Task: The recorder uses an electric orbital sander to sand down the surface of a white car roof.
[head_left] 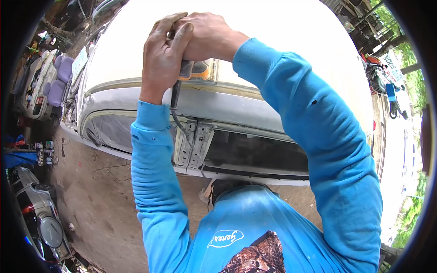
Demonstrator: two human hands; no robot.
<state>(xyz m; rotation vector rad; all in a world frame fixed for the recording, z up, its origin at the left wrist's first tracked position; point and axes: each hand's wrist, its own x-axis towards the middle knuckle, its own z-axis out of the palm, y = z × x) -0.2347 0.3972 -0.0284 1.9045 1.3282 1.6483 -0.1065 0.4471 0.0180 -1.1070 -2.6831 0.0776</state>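
Both my hands rest together on an orange and dark grey corded power tool (200, 70), which looks like a sander, on the pale roof (291, 27) of a vehicle. My right hand (207, 34) closes over its top, hiding most of the body. Against it, my left hand (163, 57) curls around the left side of the tool, thumb touching the right hand. A dark power cord (175, 98) comes out of the tool's near end, beside my left wrist, and hangs down over the vehicle's side. The tool's underside is hidden.
Below the roof edge are a side window (255, 152) and a bare door pillar (193, 141); plastic sheeting (111, 129) covers another window. A silver car (41, 218) stands at lower left on the dirt floor (95, 195). Purple seats (59, 82) sit at upper left.
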